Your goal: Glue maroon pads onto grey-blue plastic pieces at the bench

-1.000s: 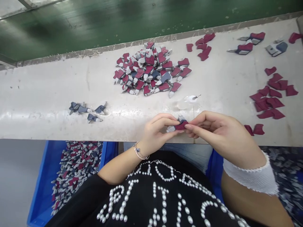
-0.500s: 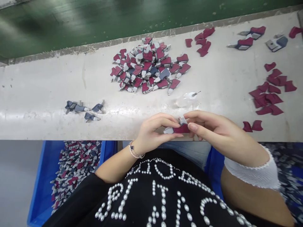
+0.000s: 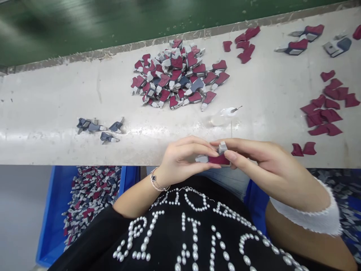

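The weak spot I see is the grip: the grey-and-maroon part [image 3: 219, 159] is small and held by fingertips alone, right above the near edge of the table [image 3: 50, 146], so a thumb sliding on it could send it over that edge. Uneven pressure might also skew its maroon face, if that is not firmly fixed, which I cannot tell. The clear bottle [image 3: 221, 118] lies on its side just beyond the hands, dark nozzle to the right; a knuckle pushed far could roll it toward the heap of parts [image 3: 176, 75].

As for pose, my left hand [image 3: 180, 158] comes in from the left, fingers arched along the far side and thumb on the near side, pinching the part. My right hand [image 3: 270, 167] mirrors it, index finger stretched behind, thumb tip against the right end beside the upright grey block. Both grasp the same part; whether it touches the table I cannot tell
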Tool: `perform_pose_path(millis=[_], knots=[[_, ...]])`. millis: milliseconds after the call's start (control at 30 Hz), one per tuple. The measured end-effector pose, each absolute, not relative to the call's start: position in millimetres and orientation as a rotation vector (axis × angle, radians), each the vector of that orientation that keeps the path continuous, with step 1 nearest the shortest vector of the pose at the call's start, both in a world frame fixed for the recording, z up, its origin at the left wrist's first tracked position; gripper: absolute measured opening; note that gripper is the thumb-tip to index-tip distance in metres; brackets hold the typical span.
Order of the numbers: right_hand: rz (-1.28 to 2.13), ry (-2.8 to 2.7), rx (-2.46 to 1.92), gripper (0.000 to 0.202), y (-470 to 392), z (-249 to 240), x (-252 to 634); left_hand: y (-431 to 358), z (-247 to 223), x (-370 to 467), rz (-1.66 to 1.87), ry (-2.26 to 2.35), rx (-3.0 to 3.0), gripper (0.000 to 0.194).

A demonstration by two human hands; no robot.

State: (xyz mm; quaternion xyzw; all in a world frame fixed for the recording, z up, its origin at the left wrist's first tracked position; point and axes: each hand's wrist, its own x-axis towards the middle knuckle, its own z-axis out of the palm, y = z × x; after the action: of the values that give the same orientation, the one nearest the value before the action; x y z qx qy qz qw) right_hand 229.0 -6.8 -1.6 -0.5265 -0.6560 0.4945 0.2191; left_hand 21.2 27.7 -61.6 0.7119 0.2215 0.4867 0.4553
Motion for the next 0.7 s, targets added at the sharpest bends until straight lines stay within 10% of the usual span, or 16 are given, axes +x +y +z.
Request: perform_pose_path(millis=[700], knots=[[1.378, -1.860, -1.498, 0.031, -8, 13, 230, 26, -54, 21, 1.136, 0.512, 1.750, 0.028]])
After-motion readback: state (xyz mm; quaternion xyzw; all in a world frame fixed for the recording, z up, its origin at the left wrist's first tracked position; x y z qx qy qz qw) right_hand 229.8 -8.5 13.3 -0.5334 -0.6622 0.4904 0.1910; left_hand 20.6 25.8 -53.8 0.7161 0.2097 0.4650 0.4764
